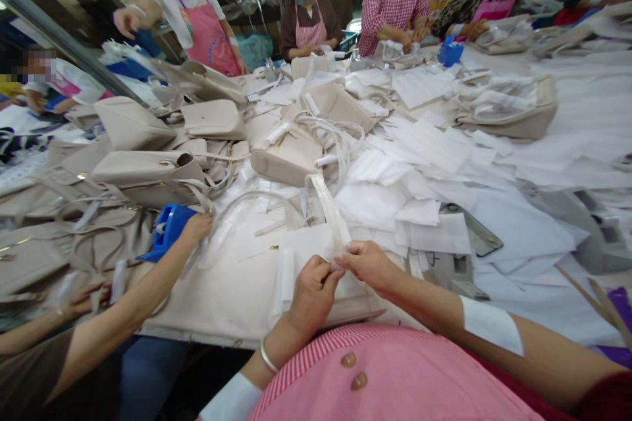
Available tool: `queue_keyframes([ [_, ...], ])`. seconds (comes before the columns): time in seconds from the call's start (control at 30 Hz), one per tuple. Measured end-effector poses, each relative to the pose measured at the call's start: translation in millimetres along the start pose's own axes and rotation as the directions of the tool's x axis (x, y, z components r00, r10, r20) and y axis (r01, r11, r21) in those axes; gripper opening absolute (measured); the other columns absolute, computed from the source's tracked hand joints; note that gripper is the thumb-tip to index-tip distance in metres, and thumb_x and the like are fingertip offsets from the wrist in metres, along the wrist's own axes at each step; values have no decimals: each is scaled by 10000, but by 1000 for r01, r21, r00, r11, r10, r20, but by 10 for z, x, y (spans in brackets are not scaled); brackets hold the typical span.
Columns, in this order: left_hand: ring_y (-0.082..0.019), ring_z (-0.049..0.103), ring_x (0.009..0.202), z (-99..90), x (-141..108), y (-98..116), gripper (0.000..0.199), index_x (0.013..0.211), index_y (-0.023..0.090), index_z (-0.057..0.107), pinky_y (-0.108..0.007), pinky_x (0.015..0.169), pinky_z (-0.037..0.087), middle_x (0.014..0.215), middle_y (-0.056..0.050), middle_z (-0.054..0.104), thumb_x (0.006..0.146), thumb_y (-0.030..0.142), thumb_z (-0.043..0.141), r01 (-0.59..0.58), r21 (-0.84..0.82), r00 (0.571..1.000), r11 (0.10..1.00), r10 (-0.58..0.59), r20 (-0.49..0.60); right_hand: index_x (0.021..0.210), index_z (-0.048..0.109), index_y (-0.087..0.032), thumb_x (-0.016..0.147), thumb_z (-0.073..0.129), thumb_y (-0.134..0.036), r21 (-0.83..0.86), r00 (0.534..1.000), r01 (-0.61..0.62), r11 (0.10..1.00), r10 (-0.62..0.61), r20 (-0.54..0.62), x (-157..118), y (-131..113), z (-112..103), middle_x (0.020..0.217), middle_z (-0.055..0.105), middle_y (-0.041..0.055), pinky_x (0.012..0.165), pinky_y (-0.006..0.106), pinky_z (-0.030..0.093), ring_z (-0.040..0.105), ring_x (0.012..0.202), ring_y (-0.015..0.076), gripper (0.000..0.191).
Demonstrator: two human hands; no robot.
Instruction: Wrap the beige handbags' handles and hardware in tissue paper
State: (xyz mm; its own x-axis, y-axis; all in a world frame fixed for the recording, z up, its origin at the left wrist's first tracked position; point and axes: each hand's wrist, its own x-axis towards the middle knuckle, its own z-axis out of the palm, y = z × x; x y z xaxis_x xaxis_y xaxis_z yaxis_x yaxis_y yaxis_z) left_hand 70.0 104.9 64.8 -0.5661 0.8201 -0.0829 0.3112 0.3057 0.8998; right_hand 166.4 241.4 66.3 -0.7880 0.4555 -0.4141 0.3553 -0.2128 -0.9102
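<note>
My left hand [312,293] and my right hand [368,266] meet close to the table's front edge, fingertips pinched together on a strip of clear plastic wrap. The wrap runs around a bag strap [330,210] that arches up and away from my hands. Beneath them lies a pale bag [345,312], partly hidden by my hands and apron, with white paper [301,247] on it. Both hands are closed, one on each side of the wrapped strap's lower end.
Beige bags [148,168] pile up at the left. Beside me a person's hand reaches by a blue tape dispenser [170,230]. White sheets [375,177], a phone [474,231] and a grey dispenser [587,227] lie to the right. Several people stand across the table.
</note>
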Motion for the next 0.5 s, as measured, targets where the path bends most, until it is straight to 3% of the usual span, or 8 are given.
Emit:
queue_keyframes([
  [0.07, -108, 408, 562, -44, 16, -46, 294, 638, 163, 579, -250, 549, 327, 605, 32, 446, 833, 376, 637, 196, -172, 977, 965, -177, 123, 597, 537, -165, 826, 598, -454, -195, 989, 147, 970, -139, 55, -11, 48, 3, 535, 472, -38, 526, 238, 300, 420, 540, 103, 374],
  [0.13, -92, 329, 490, -72, 38, -88, 338, 708, 158, 595, -240, 483, 262, 536, 62, 396, 816, 476, 636, 364, -343, 927, 866, -300, 226, 640, 584, -156, 895, 534, -392, -459, 954, 299, 836, -260, 148, -37, 77, 7, 600, 555, -1, 570, 254, 330, 482, 593, 126, 351],
  [0.23, -81, 292, 485, -33, 66, -118, 374, 689, 155, 577, -233, 471, 229, 514, 80, 355, 760, 502, 696, 401, -433, 915, 807, -375, 148, 783, 644, -125, 960, 423, -281, -745, 903, 416, 522, -332, 271, -67, 106, 36, 726, 637, 82, 625, 294, 359, 546, 673, 175, 323],
  [0.3, -81, 294, 498, 19, 73, -114, 353, 662, 161, 559, -232, 476, 233, 523, 81, 348, 754, 466, 712, 386, -443, 914, 809, -401, 64, 848, 647, -112, 947, 395, -187, -803, 887, 442, 399, -328, 325, -68, 113, 38, 785, 646, 111, 632, 307, 359, 556, 708, 193, 282],
  [0.37, -88, 303, 511, 47, 65, -96, 318, 654, 171, 548, -234, 488, 251, 537, 78, 349, 778, 427, 692, 356, -444, 920, 822, -391, 13, 817, 627, -126, 911, 454, -183, -771, 886, 455, 446, -310, 343, -58, 97, 0, 775, 624, 89, 621, 297, 350, 538, 700, 182, 204],
  [0.43, -96, 340, 543, 42, 41, -68, 315, 609, 176, 528, -238, 520, 284, 567, 64, 370, 790, 381, 684, 264, -358, 954, 895, -297, -41, 708, 564, -154, 882, 543, -303, -631, 920, 386, 673, -234, 314, -39, 59, -66, 665, 552, 28, 569, 273, 325, 482, 617, 145, 230],
  [0.5, -103, 380, 581, 19, 4, -39, 352, 545, 174, 499, -243, 559, 306, 597, 48, 385, 801, 330, 683, 105, -187, 989, 977, -122, -82, 649, 477, -184, 854, 560, -471, -355, 957, 168, 919, -65, 284, -14, 14, -120, 563, 435, -35, 490, 251, 271, 372, 506, 103, 363],
])
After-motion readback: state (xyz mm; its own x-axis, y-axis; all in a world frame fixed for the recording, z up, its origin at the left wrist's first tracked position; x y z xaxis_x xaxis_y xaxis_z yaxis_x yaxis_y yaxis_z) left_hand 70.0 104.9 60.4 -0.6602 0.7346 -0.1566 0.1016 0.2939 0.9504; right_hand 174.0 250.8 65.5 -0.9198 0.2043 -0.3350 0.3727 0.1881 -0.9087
